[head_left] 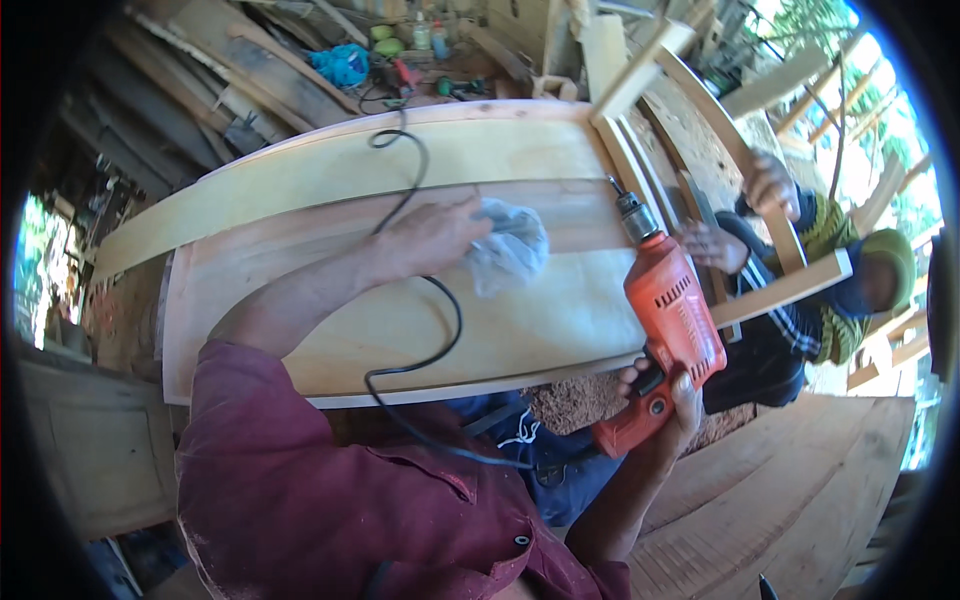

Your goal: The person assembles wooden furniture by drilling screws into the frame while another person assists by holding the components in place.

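My right hand [675, 405] is wrapped round the handle of an orange-red corded power drill [675, 290]. The drill is tilted upward, its chuck and thin bit [630, 210] aimed at the far side. From its handle a black cord [455, 310] loops across the panel and passes by my left forearm. My left hand [440, 235] is closed on a crumpled clear plastic bag [510, 248]; what the bag holds cannot be made out. Both lie over a long, pale wooden panel with a raised edge [330, 370].
To the right, a co-worker's hands [770, 185] touch a wooden frame [640, 75] at the panel's end. A broad board [790, 480] lies at the near right. Stacked planks [170, 90] and a blue bundle [340, 66] are at the back. Sawdust [575, 405] shows below the panel.
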